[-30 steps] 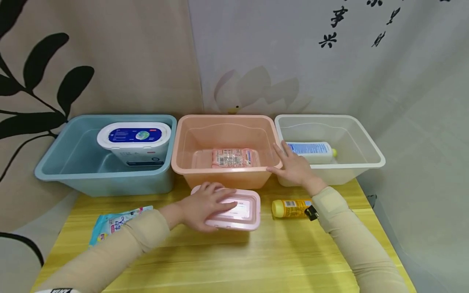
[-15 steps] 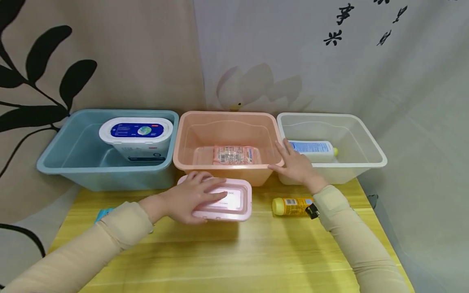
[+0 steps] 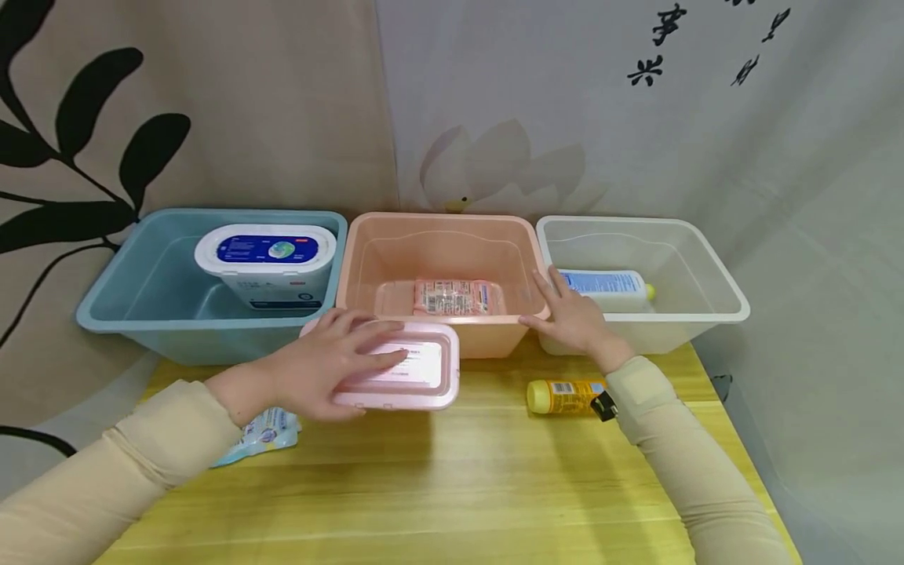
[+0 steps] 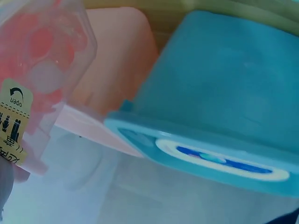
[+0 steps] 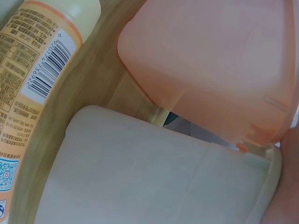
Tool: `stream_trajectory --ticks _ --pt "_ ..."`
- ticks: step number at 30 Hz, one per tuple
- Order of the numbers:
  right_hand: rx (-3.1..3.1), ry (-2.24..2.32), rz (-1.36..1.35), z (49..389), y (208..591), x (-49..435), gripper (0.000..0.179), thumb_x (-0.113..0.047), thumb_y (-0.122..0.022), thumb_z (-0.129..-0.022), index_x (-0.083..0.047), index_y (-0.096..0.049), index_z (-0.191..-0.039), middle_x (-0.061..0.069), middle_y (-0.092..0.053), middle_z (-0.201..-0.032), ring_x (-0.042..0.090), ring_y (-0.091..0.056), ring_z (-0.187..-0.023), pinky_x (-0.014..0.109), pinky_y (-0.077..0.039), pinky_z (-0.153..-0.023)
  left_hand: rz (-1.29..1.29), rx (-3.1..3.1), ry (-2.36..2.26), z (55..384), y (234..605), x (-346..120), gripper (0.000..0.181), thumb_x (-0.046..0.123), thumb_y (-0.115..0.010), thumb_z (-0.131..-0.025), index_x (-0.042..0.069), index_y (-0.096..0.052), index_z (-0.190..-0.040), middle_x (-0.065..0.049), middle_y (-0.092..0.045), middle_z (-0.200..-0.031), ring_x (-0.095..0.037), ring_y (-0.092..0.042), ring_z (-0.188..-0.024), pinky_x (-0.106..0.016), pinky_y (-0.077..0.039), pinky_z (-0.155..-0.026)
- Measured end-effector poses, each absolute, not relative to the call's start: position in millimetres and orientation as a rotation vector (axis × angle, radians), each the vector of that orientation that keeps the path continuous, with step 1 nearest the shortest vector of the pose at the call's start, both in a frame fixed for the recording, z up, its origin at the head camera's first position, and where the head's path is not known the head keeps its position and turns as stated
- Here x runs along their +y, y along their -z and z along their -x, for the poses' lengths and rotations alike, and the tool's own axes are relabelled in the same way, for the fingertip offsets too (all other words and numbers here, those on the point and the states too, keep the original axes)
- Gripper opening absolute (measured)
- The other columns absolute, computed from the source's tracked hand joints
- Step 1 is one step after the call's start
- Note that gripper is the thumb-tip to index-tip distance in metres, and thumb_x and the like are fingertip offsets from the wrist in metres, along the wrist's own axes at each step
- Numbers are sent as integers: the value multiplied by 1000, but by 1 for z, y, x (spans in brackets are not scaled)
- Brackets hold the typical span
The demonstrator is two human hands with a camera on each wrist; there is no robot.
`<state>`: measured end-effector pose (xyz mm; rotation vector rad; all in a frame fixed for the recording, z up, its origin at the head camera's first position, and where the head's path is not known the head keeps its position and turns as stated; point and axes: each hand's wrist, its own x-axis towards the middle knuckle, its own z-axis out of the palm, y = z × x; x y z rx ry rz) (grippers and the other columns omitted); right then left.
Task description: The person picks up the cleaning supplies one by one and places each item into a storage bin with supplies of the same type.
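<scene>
My left hand (image 3: 311, 365) grips a plastic box with a pink lid (image 3: 424, 365) from above and holds it over the table, in front of the blue and peach bins. In the left wrist view, the plastic box (image 4: 46, 60) shows clear sides, pinkish contents and a label reading "open". My right hand (image 3: 575, 318) rests on the adjoining rims of the peach bin (image 3: 452, 328) and the white bin (image 3: 671, 318), fingers spread. Near the right wrist lies a yellow bottle (image 3: 565, 398), its barcode showing in the right wrist view.
A white tub with a blue label (image 3: 268, 271) stands in the blue bin (image 3: 191, 323). The peach bin contains a pink packet (image 3: 452, 298); a white bottle (image 3: 610, 290) lies in the white bin. A light-blue packet (image 3: 264, 435) lies partly under the left forearm on the wooden table (image 3: 452, 502).
My left hand has moved left with the pink-lidded box, uncovering the tabletop beneath its earlier place. My right hand has stayed at the bin rims.
</scene>
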<state>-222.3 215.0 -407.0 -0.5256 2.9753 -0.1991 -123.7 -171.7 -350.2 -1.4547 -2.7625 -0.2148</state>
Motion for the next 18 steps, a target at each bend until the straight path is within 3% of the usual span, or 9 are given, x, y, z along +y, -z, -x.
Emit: stream_trajectory --ticks 18 --pt "2982 201 538 223 407 215 88 -68 -41 -87 -18 -11 -152 21 -10 -156 41 -63 -94 25 -37 -45 1331 -2682 149 126 322 -220 81 45 -74 -66 30 -44 -140 -5 -31 -150 -33 -29 -128 -58 -30 -97"
